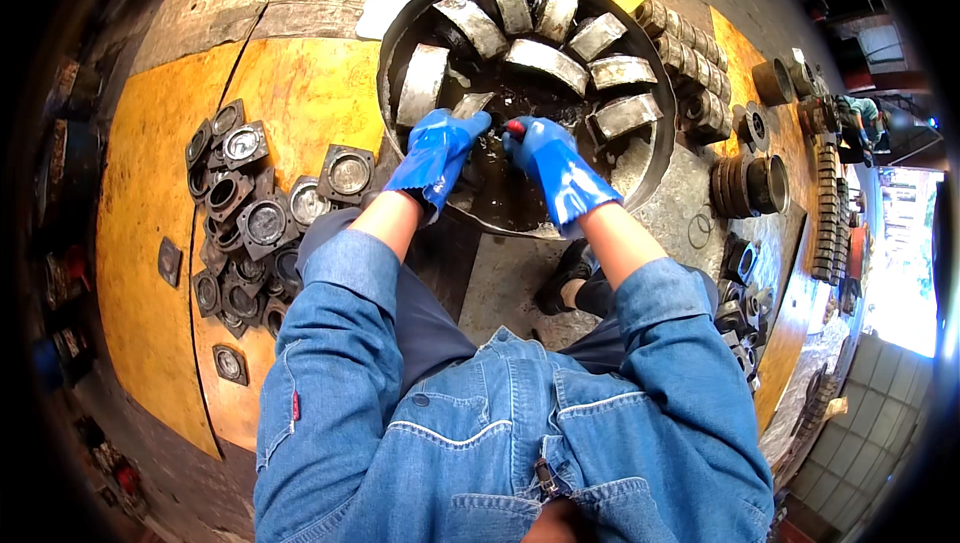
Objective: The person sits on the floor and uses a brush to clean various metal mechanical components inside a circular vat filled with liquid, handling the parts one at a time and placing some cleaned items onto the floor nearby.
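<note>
Both my hands wear blue rubber gloves and are over a large round pan [668,143] with dark liquid in its bottom. My left hand [437,151] is closed on a curved metal piece [473,104], which shows just beyond the fingers. My right hand [548,158] is wrapped round a tool with a red end [515,128]; the rest of it is hidden by the glove. Several wet, curved metal segments stand around the far part of the pan, among them a wide one [422,85] at the left and another [548,65] in the middle.
Square metal flanges [266,223] lie heaped on yellow boards [150,193] to my left. Right of the pan are stacked metal rings [752,186], rows of curved parts [690,63] and loose thin rings [701,232]. Far right, another person [862,123] is visible.
</note>
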Motion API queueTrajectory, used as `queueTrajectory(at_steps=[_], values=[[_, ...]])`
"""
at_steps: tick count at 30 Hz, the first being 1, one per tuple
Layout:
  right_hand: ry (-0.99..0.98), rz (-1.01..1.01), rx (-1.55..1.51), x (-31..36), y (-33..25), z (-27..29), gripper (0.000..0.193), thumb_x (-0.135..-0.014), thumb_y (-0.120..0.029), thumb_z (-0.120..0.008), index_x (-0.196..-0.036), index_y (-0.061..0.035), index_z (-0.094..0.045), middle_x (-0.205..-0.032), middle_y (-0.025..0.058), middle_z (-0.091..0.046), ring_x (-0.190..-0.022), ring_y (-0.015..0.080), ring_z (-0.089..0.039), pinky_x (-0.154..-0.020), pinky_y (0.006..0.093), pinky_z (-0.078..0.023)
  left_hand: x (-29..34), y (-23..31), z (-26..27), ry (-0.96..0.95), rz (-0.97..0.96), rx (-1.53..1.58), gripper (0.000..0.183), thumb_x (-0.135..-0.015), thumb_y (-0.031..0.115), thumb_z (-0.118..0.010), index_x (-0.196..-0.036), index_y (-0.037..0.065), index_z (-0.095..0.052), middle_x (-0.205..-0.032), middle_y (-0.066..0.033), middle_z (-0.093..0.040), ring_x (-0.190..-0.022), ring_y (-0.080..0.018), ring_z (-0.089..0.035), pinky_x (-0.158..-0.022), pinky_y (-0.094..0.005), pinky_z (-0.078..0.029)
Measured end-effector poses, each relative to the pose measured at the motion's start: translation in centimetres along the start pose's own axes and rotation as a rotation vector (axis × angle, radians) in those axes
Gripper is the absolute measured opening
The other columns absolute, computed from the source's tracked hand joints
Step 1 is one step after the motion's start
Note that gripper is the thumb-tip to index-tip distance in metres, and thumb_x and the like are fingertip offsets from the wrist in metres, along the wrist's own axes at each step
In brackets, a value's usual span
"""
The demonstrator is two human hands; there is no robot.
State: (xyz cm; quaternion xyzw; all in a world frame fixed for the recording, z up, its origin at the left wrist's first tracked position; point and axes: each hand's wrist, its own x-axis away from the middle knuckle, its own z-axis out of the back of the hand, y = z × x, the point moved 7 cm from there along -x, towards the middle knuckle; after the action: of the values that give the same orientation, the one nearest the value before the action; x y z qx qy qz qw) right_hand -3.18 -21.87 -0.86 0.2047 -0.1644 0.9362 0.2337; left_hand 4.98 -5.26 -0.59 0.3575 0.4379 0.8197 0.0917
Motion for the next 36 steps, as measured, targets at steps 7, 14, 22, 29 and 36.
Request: queueTrajectory(at_steps=[7,14,22,29,36], values=[[-0.214,-0.129,-0.458,-0.7,3.4,-1.0,0.037,-0.087,-0.037,-0.078,-0.099,-0.0019,-0.079,-0.084,0.0102,-0.075,-0.077,0.0184,-0.068,-0.071,0.0367,-0.053,1.2,1.0,-0.5,-0.08,-0.139,-0.02,0.072,-0.09,0.062,-0.077,-0.102,-0.009,-0.078,-0.089,-0.0205,-0.075,-0.081,-0.0237,-0.069,-0.079,-0.0418,-0.054],[-0.364,-0.179,-0.841,1.2,2.1,0.4,0.021,-0.095,-0.02,-0.081,-0.108,-0.0031,-0.083,-0.09,0.0035,-0.078,-0.076,0.0109,-0.069,-0.067,0.0266,-0.055,-1.3,-1.7,-0.5,0.163,-0.148,-0.033,0.065,-0.09,0.058,-0.079,-0.091,-0.007,-0.077,-0.078,-0.0117,-0.067,-0.074,-0.0194,-0.057,-0.071,-0.0406,-0.049],[-0.079,0.065,-0.036,0.0,-0.9,-1.6,0.04,-0.089,-0.042,-0.072,-0.112,-0.0088,-0.079,-0.11,0.0221,-0.078,-0.106,0.0391,-0.075,-0.09,0.0469,-0.059,-0.5,-0.2,-0.5,-0.007,-0.342,-0.177,0.079,-0.088,0.066,-0.075,-0.109,-0.01,-0.073,-0.106,-0.0303,-0.073,-0.102,-0.0412,-0.07,-0.089,-0.0462,-0.054],[-0.202,0.047,0.309,-0.8,-0.9,-2.4,0.044,-0.092,-0.037,-0.072,-0.132,-0.0175,-0.072,-0.126,0.0119,-0.077,-0.12,0.0369,-0.072,-0.099,0.0506,-0.059,-0.5,-0.3,-0.3,0.027,-0.05,-0.106,0.085,-0.087,0.071,-0.073,-0.1,-0.013,-0.076,-0.092,-0.0313,-0.074,-0.092,-0.0404,-0.073,-0.084,-0.0473,-0.054],[0.154,0.257,0.19,1.6,-1.6,0.5,0.032,-0.107,-0.037,-0.058,-0.136,-0.0312,-0.07,-0.132,0.0068,-0.074,-0.113,0.0331,-0.073,-0.096,0.0455,-0.058,-0.7,-1.3,0.5,0.092,-0.03,-0.119,0.086,-0.086,0.072,-0.074,-0.106,-0.012,-0.075,-0.101,-0.0329,-0.075,-0.1,-0.0409,-0.074,-0.088,-0.0477,-0.054]])
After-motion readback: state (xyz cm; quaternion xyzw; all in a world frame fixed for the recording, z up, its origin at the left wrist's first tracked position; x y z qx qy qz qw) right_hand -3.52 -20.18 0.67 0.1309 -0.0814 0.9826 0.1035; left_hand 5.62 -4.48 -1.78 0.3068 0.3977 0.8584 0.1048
